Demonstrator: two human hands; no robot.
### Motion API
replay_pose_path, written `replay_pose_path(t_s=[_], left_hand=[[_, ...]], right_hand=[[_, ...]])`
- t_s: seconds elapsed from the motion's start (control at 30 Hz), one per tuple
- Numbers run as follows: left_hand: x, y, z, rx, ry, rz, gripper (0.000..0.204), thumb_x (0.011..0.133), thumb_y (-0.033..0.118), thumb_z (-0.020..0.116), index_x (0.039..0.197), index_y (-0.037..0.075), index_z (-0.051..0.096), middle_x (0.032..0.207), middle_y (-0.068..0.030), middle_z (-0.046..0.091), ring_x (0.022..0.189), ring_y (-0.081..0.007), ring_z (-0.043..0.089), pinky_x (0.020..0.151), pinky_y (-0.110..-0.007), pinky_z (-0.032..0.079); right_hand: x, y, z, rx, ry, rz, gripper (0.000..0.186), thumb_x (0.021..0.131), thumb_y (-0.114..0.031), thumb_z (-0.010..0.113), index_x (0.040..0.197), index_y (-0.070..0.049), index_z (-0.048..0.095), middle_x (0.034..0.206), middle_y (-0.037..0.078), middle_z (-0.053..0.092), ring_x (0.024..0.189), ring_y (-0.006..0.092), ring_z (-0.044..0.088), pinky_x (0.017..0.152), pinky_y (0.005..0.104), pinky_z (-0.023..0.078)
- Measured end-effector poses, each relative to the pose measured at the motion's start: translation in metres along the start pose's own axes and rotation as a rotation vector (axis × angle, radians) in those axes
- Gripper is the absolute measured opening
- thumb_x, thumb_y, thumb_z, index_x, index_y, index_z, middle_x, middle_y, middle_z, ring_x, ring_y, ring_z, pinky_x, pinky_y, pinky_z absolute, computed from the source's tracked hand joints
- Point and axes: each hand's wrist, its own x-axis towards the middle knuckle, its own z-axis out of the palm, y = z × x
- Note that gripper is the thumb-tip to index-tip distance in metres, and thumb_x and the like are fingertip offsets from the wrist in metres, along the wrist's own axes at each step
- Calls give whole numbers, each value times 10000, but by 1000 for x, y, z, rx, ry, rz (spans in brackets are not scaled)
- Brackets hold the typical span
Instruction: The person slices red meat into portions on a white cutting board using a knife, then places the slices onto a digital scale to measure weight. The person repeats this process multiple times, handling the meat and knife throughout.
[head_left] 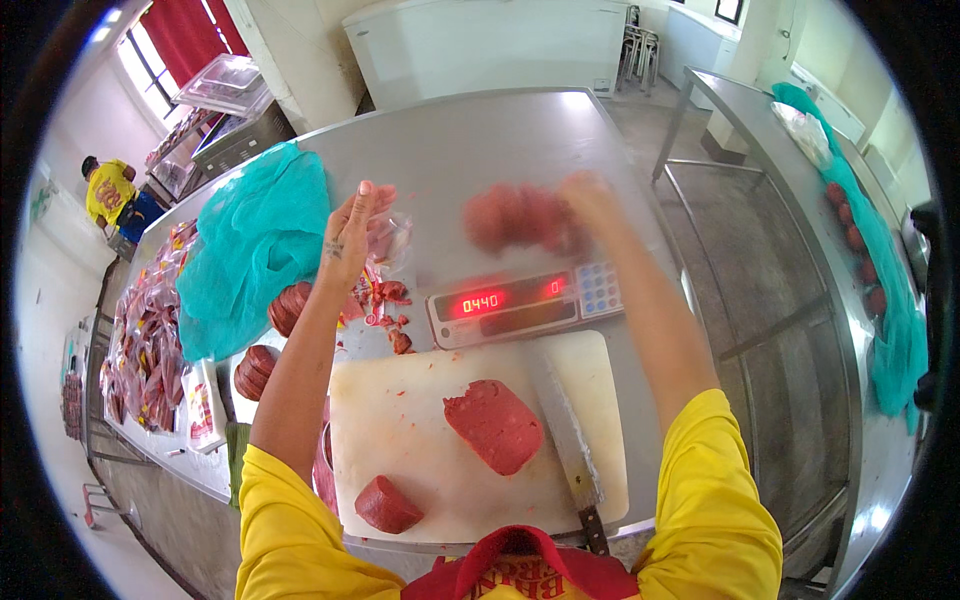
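My left hand [358,235] is raised left of the scale, fingers stretched and nothing in it, beside a clear plastic bag [392,240]. Smeared by motion, my right hand [592,205] grips the right end of a blurred lump of red meat [515,218] above the digital scale [510,306], whose red display is lit. On the white cutting board [400,400] in front of me lie a large flat-cut block of red meat [493,427] and a smaller chunk [388,505]. A long knife [568,430] lies at the board's right side, handle toward me.
Left of my arm are red meat scraps [385,295], dark meat rolls [257,372], a teal plastic sheet [255,240] and a pile of packed meat [150,340]. Another steel table [770,160] stands at the right. A person in yellow [112,195] is far left.
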Motion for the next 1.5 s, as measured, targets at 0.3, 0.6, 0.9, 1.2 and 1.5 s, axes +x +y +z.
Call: replay_pose_path(t_s=[0.3,0.6,0.9,1.2,1.5], left_hand=[[-21,10,-22,101,20,64,607,966,534,351,1139,21,625,1125,-102,638,1068,-178,563,912,-322,417],[-38,22,-42,180,40,102,636,957,554,355,1151,7,616,1121,-118,640,1080,-200,565,931,-335,403],[-39,23,-21,111,29,45,602,959,524,391,1151,-3,611,1131,-129,636,1085,-196,571,914,-324,416],[-40,28,-2,40,-34,37,582,966,491,410,1158,-27,594,1142,-136,619,1085,-210,564,956,-328,411],[-30,8,3,-3,-58,-49,599,952,505,436,1202,-23,567,1181,-125,608,1121,-204,544,965,-336,401]], right_hand=[[8,-6,1,-295,1,-71,321,713,-232,667,909,20,642,923,205,666,814,341,646,731,375,525],[-5,-20,-18,-303,112,-141,279,656,-179,623,860,9,648,948,260,646,918,392,634,804,392,513],[-28,-41,-32,-274,138,-132,311,661,-117,645,955,-16,654,905,185,669,833,276,654,717,354,506],[-40,-44,-36,-334,151,-149,345,663,-128,670,997,-42,668,940,172,680,879,280,662,763,349,506],[-65,-45,-44,-279,59,-192,302,723,-123,561,985,-3,652,986,227,652,981,354,624,852,393,489]])
